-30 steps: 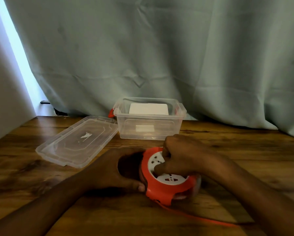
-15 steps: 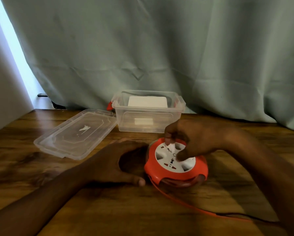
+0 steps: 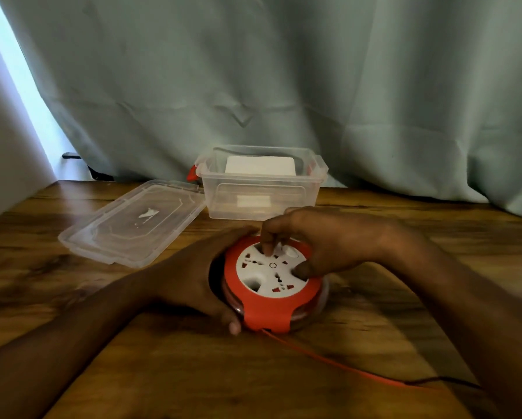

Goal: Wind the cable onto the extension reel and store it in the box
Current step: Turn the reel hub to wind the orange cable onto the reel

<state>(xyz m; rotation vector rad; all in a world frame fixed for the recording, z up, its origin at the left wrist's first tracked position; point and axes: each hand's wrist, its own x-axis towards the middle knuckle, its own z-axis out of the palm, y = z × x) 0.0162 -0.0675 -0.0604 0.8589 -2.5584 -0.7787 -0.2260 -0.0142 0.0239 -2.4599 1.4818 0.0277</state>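
- The extension reel (image 3: 273,285) lies flat mid-table, socket face up, directly under my right hand (image 3: 323,241); index finger (image 3: 265,243) and thumb curl onto the white hub, ready to turn it.
- My left hand (image 3: 190,282) cups its left rim, fingers curled round, steadying.
- The orange cable (image 3: 329,359) trails off toward the near right edge, unwound.
- The open clear box (image 3: 261,193) waits just behind, its lid (image 3: 132,222) to the left; nothing blocks the way.

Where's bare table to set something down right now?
Free: near-left table in front of the lid; far right, right of the box. Crowded: centre, both hands on the reel, left hand, right hand; cable crosses near right.
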